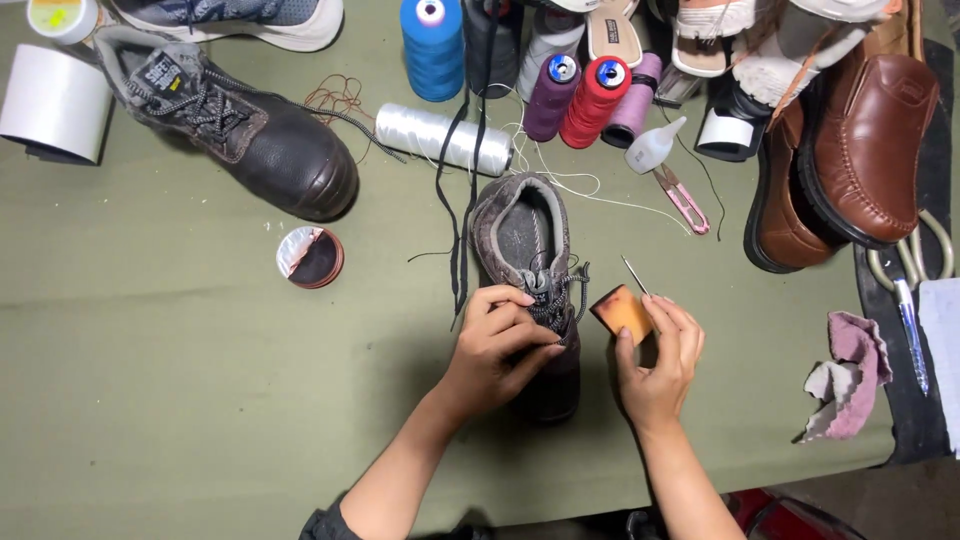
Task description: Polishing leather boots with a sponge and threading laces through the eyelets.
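- Dark boot (530,270) lay on the green table cover (180,400), near the middle and just in front of the person, sole down.
- Long axis ran nearly straight away from the person, tilted slightly left at the far end. Heel and padded grey collar pointed away, toward the thread spools (560,95); toe pointed back at the person and was mostly hidden under the left hand.
- Left hand (500,345) rested over the vamp and lacing, fingers curled, fingertips pinching or pressing the laces near the tongue. Whether it gripped a lace or only pressed could not be told.
- Right hand (660,355) was just right of the boot, thumb and fingers closed on a small orange-brown block (622,310). A thin needle or awl (634,274) stuck up beside the block; what held it was unclear.
- Handling, as judged: boot looked moderately heavy, with a stiff toe and sole and a soft, yielding collar and tongue. Leather looked matte, not slippery. Nothing fragile.
- Best hold, as judged: around the instep from above, or thumb inside the collar with fingers on the heel counter. Loose laces trailing left would drag or snag.
- Block looked light and rigid; a pinch on its side faces suited it.
- Nearby: matching boot (250,130) at far left, open polish tin (310,257), brown loafers (850,150) at right, pink rag (850,375).
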